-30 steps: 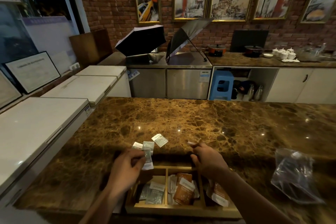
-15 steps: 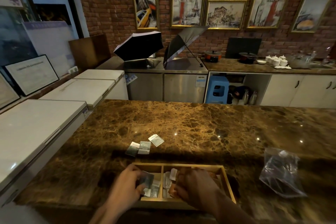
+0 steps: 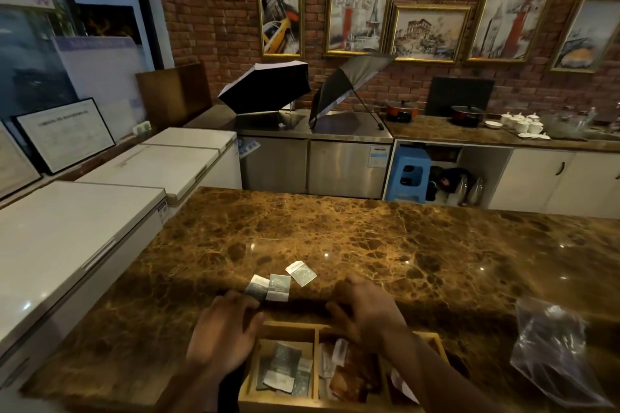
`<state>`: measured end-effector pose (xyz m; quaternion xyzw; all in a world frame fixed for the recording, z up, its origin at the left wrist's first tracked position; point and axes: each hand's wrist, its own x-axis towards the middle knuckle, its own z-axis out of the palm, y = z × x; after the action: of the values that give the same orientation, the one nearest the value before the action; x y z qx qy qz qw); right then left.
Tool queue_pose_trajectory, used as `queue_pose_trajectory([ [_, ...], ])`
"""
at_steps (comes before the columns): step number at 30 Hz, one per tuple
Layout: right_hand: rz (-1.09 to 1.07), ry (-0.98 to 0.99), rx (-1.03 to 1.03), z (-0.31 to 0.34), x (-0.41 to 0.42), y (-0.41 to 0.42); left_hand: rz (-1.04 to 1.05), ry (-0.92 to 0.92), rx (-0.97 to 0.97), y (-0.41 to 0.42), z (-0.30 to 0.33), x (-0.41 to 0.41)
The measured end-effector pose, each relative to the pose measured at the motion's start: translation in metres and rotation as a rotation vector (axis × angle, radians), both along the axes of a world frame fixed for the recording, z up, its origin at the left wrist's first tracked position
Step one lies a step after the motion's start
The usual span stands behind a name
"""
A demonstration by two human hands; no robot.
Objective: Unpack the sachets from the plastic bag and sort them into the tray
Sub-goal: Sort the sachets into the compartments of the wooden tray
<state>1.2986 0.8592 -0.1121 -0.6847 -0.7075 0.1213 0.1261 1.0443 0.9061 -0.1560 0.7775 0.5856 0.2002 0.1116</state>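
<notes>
Nearest the camera, a wooden tray [image 3: 315, 342] with upright dividers sits at the front edge of the brown marble worktop [image 3: 369, 238]. Its left compartment holds a few grey-green sachets [image 3: 285, 369] lying loosely on one another; the middle compartment holds brown sachets [image 3: 352, 375] with a white one at their left; the right compartment is mostly hidden under the right forearm.

The left hand [image 3: 224, 332] hovers over the tray's left rim, fingers spread and relaxed, holding nothing. The right hand [image 3: 365, 308] is above the tray's far rim, fingers loosely bent and pointing left, with nothing visibly held; whether the fingertips touch the rim cannot be told.

Just beyond the hands, three loose sachets [image 3: 278, 285] lie on the worktop: two side by side and touching, a third white one just beside them to the right, turned at an angle. The left hand's fingertips are close to the leftmost one.

Well to the right, a crumpled clear plastic bag [image 3: 557, 352] lies on the worktop, apart from the tray.

Farther back stand white chest freezers [image 3: 84, 228] at left, a steel counter carrying two open umbrellas [image 3: 268, 87], and a brick wall hung with framed pictures [image 3: 359, 20]
</notes>
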Motion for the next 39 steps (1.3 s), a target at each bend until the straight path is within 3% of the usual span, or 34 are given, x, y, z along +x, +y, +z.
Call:
queue_pose_trajectory([
  [9,-0.026,-0.018,-0.094,-0.036,-0.019,0.088,-0.083,0.061,-0.152,0.078,-0.023,-0.008],
  [15,0.105,-0.078,-0.162,-0.05,-0.026,0.126,-0.204,0.232,-0.229,0.11,-0.037,-0.009],
  [19,0.127,-0.194,-0.23,-0.062,-0.035,0.144,-0.209,0.32,-0.22,0.119,-0.038,-0.011],
  [24,0.02,-0.289,-0.159,-0.08,-0.037,0.15,-0.216,0.361,-0.083,0.117,-0.037,-0.015],
  [31,-0.101,0.013,-0.09,-0.079,-0.027,0.133,-0.188,0.206,-0.01,0.104,-0.033,-0.015],
  [39,-0.155,0.208,-0.035,-0.049,-0.012,0.09,-0.145,-0.027,0.151,0.064,-0.007,-0.005],
])
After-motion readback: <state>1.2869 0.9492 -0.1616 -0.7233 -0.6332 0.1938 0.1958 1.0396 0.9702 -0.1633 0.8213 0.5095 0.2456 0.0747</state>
